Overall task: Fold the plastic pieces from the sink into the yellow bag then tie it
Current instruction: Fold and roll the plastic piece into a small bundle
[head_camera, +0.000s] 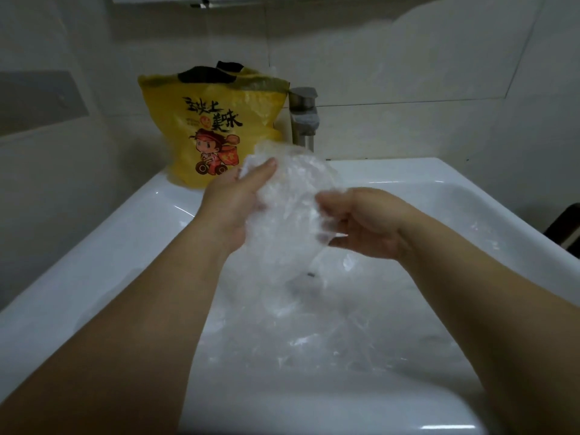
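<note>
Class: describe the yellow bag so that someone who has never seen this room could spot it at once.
Find the white sink; on its back left corner, against the tiled wall and left of the steel tap, stands the bag. Unlike the clear plastic nearby, it is yellow, with black characters and a cartoon figure.

Left hand (232, 202) and right hand (367, 227) are bare, with forearms (141, 324) uncovered throughout.

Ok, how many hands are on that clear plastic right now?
2. The left hand grips the clear plastic on its left side, the right hand on its right, above the sink.
</note>
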### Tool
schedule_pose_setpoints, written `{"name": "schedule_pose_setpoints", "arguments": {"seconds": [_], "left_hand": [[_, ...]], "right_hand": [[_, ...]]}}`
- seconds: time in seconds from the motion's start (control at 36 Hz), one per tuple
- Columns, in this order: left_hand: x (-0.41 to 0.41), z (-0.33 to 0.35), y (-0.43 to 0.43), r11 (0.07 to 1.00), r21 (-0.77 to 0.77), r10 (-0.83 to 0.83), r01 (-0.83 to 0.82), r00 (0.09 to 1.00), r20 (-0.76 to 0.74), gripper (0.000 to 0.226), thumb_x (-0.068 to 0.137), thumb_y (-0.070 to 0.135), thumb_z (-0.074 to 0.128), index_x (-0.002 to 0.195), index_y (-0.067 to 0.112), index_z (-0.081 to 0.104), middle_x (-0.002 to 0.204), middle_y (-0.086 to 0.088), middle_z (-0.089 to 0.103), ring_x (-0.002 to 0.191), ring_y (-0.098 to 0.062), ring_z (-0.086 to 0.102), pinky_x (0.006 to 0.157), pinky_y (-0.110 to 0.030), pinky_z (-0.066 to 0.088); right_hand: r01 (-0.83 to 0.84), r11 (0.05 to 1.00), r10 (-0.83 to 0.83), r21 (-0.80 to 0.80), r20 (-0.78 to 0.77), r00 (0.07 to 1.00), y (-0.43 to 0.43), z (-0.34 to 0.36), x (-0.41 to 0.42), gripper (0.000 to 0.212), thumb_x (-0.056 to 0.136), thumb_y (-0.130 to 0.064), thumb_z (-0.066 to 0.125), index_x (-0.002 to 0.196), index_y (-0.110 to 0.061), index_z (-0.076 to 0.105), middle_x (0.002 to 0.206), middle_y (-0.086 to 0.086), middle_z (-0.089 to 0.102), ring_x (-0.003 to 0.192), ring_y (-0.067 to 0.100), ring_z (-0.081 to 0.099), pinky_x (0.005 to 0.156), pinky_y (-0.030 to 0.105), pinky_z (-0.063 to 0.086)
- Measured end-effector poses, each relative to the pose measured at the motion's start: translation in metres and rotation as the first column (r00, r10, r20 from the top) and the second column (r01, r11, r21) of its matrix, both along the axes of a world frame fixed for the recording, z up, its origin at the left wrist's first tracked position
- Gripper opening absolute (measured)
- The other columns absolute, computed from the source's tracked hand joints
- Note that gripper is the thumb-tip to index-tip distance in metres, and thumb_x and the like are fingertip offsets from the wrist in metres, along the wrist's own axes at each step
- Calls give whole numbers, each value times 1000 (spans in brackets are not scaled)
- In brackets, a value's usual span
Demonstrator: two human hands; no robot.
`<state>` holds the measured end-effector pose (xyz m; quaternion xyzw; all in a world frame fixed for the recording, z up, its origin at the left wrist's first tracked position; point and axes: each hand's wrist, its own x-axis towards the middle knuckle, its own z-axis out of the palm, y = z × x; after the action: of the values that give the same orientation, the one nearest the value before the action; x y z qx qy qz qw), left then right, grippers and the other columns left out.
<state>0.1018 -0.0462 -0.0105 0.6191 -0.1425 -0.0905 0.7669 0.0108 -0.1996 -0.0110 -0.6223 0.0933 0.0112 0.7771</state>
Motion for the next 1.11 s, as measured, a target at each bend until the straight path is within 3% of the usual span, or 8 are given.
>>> {"name": "schedule_pose_setpoints", "arguments": {"seconds": [0.06, 0.14, 0.19, 0.28, 0.39, 0.64, 0.86, 1.11], "left_hand": [[1, 1, 4, 999, -44, -17, 13, 996, -83, 60, 68, 44, 82, 121, 20, 66, 118, -2, 70, 105, -23, 68, 97, -46, 52], [5, 2, 10, 994, -112, -6, -19, 976, -216, 28, 83, 40, 73, 101, 19, 71, 99, 0, 74, 79, -15, 71, 84, -33, 58], [7, 2, 12, 988, -156, -49, 4, 957, -285, 25, 89, 39, 67, 97, 16, 70, 86, 0, 75, 66, -13, 71, 69, -26, 59], [5, 0, 15, 977, -154, -192, 150, 931, -311, 39, 96, 41, 54, 122, 14, 66, 114, -7, 71, 101, -22, 69, 92, -37, 54], [0, -4, 14, 989, -84, -145, 125, 945, -292, 34, 99, 24, 51, 127, 7, 59, 115, -9, 69, 93, -19, 68, 81, -33, 57], [-9, -1, 18, 992, -37, -126, 123, 986, -112, 24, 96, 2, 49, 91, 20, 64, 74, 3, 68, 69, -9, 62, 57, -21, 52], [-7, -5, 23, 991, 131, -16, 5, 996, 86, 21, 90, 4, 63, 99, 23, 65, 101, 1, 66, 91, -12, 63, 79, -26, 53], [-3, -13, 25, 916, 343, 75, -206, 930, 359, 13, 80, 16, 77, 82, 24, 67, 81, 3, 60, 75, -14, 56, 72, -29, 50]], "right_hand": [[119, 979, -125, 164, 29, 992, -4, 1, 3, 28, 98, -17, 50, 71, -12, 54, 58, 0, 49, 55, 14, 47, 67, 30, 48], [213, 901, -234, 378, 9, 972, -14, 4, 4, 27, 101, -23, 45, 79, -11, 55, 60, 2, 57, 54, 17, 53, 63, 31, 53], [256, 892, -271, 373, -13, 963, -18, 1, 5, 26, 102, -25, 44, 85, -10, 58, 67, 4, 63, 59, 19, 57, 66, 33, 55], [275, 910, -279, 311, -34, 960, -15, -3, 3, 31, 99, -31, 48, 115, -6, 58, 91, 11, 71, 80, 25, 60, 74, 36, 57], [314, 923, -331, 223, 42, 943, -13, -9, 1, 61, 97, -13, 54, 150, -22, 26, 101, 12, 61, 76, 22, 58, 75, 39, 54], [255, 942, -285, 219, 119, 951, -18, 0, -16, 44, 93, -18, 60, 136, -20, 50, 115, 15, 61, 83, 24, 58, 74, 38, 53], [209, 972, -202, -107, 76, 976, -19, 1, -21, 57, 84, 15, 58, 137, -4, 47, 119, 12, 54, 85, 23, 64, 75, 28, 57], [294, 718, -293, -631, 109, 950, -23, -6, -19, 28, 92, -22, 64, 111, -2, 63, 94, 7, 61, 83, 18, 59, 75, 28, 55]]}}
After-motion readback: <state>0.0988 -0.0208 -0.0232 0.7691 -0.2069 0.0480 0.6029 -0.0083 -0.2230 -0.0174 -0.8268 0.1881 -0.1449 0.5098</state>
